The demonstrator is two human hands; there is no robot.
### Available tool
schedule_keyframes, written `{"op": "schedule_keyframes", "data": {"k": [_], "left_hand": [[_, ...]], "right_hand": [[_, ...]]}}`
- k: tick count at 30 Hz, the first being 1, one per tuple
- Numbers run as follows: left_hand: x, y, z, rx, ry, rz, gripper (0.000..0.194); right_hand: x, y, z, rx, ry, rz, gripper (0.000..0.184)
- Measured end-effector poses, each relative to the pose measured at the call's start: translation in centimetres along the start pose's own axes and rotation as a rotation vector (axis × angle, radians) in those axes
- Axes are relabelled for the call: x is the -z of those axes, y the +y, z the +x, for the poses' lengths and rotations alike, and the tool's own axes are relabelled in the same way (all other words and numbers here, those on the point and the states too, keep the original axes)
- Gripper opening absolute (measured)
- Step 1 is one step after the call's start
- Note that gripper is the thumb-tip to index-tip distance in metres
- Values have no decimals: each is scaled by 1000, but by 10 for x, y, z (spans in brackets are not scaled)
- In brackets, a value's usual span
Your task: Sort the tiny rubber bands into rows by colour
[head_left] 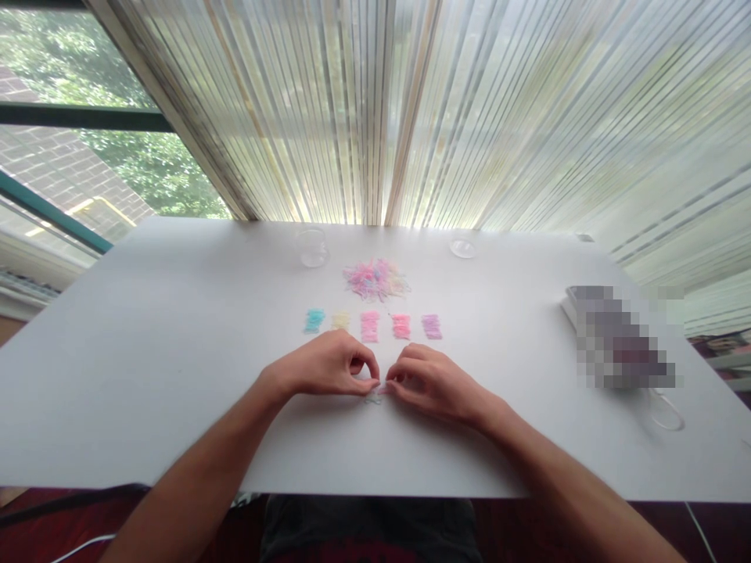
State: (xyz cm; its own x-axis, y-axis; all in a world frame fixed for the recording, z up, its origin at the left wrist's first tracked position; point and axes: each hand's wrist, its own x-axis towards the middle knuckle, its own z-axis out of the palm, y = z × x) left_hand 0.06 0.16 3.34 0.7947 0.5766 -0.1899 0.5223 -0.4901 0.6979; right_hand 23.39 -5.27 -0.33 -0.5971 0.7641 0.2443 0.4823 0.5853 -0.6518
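My left hand (340, 366) and my right hand (431, 381) meet near the table's front, thumb and forefinger pinched on each. Between the fingertips is a pale pinkish thin band (382, 387), too small to make out fully. Just below lie a few pale greenish thin bands (373, 400) on the table. Beyond the hands is a row of small groups of bands: turquoise (314, 320), pale yellow (340, 320), light pink (369, 327), coral pink (400, 326) and lilac (432, 326). Behind the row sits a loose mixed heap of pastel bands (375, 279).
A clear round cup (313, 249) stands at the back left of the heap, and a clear shallow lid (463, 248) at the back right. A blurred-out device (616, 336) with a white cord (669, 413) lies on the right of the white table (146, 336). Blinds (375, 117) hang behind.
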Motion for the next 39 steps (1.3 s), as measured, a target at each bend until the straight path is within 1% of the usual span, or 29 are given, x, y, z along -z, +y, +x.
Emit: {"op": "schedule_keyframes", "data": {"k": [5,9,13,16,19,22,25,28,29,31,34,39], "left_hand": [[-2,-5,1,-18,44,2,18],[-2,-7,1,-22,58,13,16],[2,-8,-1,-17,62,3,17],[8,-10,-3,4,87,-20,18],[16,-14,-6,66,117,-44,22],[29,-21,-15,155,152,-51,27],[48,-33,-30,307,197,-24,33],[66,-47,-47,461,268,47,38],[70,-51,-52,492,266,59,38],[76,-58,-59,517,249,61,39],[77,-65,-62,511,222,56,38],[71,-63,-55,508,208,41,35]], "right_hand": [[0,0,0,13,88,2,8],[0,1,1,2,116,-13,7],[-1,3,1,6,131,-22,8],[-1,4,1,6,147,-33,10],[-1,4,2,8,159,-39,10],[1,3,2,9,154,-41,11],[1,4,3,7,155,-38,12],[1,4,3,-3,150,-41,12],[1,4,3,-7,147,-42,11],[1,3,3,-14,132,-40,11],[2,2,4,-30,102,-35,12],[3,2,5,-56,91,-22,12]]}}
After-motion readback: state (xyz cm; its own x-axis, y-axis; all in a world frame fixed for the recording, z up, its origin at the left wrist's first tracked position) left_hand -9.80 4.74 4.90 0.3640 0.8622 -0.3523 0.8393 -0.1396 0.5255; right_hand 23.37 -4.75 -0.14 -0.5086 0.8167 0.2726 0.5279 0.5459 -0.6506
